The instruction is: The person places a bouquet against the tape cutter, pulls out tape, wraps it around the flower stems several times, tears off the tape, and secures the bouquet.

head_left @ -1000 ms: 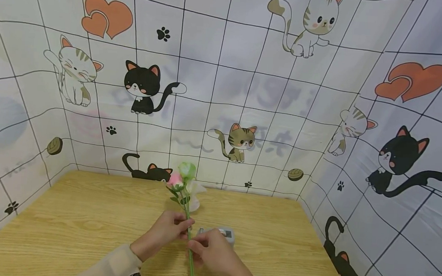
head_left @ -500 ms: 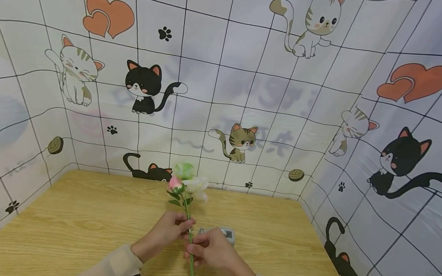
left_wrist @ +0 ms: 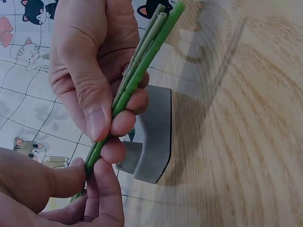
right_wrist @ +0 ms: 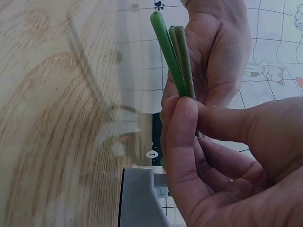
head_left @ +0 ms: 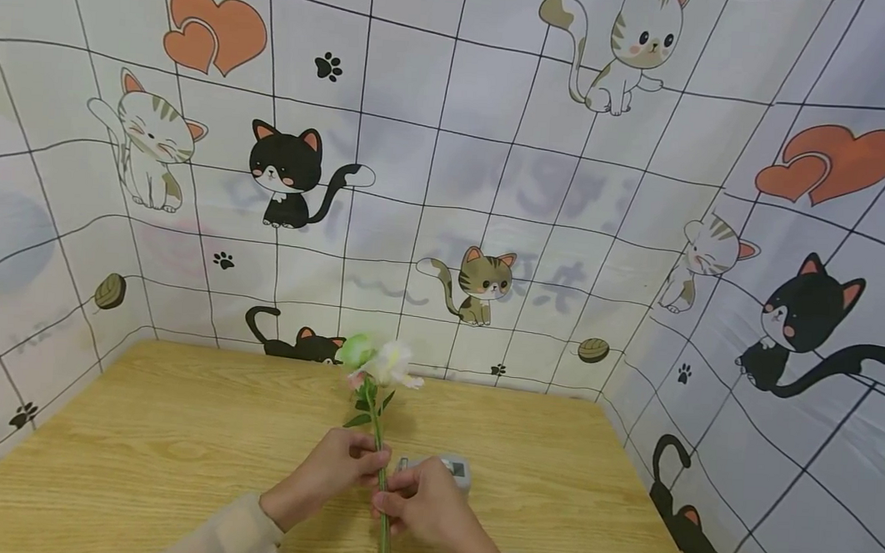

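Three artificial flowers stand together in one bunch in the head view: a green bloom [head_left: 357,350], a white one [head_left: 394,364] and a pink one [head_left: 358,380], mostly hidden behind. My left hand [head_left: 343,462] pinches the green stems [left_wrist: 147,56] below the leaves [head_left: 364,406]. Just lower down, my right hand [head_left: 431,501] pinches the same stems between thumb and fingers. In both wrist views the stem ends lie side by side, one brighter and thicker than the other two. The bunch slants over the table, blooms pointing away from me.
Behind my right hand a grey-and-white object [head_left: 461,471] with a dark window sits on the wooden table [head_left: 179,430], partly hidden. A white curtain with black grid lines and cartoon cats [head_left: 479,287] closes off the back and both sides.
The bunch has turned in my fingers: the white bloom has come to the front right, the green one has shifted left and lower, and the pink one has slipped behind. Both hands have stayed nearly in place.
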Demonstrator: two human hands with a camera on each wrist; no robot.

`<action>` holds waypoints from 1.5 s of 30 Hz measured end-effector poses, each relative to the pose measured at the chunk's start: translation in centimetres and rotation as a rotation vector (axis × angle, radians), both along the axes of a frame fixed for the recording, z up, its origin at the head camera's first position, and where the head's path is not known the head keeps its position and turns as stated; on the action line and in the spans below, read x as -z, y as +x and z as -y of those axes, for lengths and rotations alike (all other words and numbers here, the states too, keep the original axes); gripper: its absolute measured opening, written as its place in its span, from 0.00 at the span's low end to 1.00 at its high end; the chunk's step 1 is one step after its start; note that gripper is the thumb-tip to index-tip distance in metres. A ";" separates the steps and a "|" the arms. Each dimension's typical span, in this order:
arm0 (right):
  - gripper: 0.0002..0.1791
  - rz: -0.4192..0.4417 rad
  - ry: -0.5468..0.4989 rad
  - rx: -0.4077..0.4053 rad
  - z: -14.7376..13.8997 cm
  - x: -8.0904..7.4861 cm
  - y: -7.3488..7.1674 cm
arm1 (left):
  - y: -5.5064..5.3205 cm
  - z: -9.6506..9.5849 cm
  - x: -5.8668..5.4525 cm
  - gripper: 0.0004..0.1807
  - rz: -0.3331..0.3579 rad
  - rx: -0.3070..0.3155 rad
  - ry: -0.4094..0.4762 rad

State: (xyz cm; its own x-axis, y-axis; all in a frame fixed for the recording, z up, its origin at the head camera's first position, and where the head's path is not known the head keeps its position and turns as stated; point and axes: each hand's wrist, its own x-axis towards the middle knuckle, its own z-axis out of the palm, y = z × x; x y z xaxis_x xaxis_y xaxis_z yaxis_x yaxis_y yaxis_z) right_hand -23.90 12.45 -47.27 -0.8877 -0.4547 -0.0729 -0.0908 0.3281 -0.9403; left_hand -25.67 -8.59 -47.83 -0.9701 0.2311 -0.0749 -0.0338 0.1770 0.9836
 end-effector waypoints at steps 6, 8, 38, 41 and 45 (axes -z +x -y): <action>0.06 0.018 -0.010 -0.004 0.0 0.1 0.0 | 0.0 -0.2 0.6 0.14 -0.034 -0.023 -0.006; 0.08 0.050 -0.032 -0.017 -0.2 0.2 0.0 | -0.1 -0.1 0.9 0.13 -0.054 -0.010 -0.013; 0.10 0.085 -0.032 -0.036 -0.4 -0.2 0.1 | 0.5 -0.3 0.0 0.19 -0.012 -0.057 0.023; 0.10 0.060 -0.014 -0.030 -0.4 -0.3 0.1 | 0.7 -0.2 -0.1 0.17 -0.014 -0.051 0.000; 0.09 0.022 0.013 -0.025 -0.2 -0.1 0.2 | 0.6 0.0 0.0 0.15 -0.018 -0.034 -0.003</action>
State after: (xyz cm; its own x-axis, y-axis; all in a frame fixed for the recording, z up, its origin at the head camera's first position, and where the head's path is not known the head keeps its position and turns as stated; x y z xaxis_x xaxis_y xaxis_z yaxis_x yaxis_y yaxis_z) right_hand -23.74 12.69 -47.13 -0.8741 -0.4755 -0.0988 -0.0781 0.3384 -0.9377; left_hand -25.09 -8.62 -47.88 -0.9785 0.1976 -0.0585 -0.0226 0.1793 0.9835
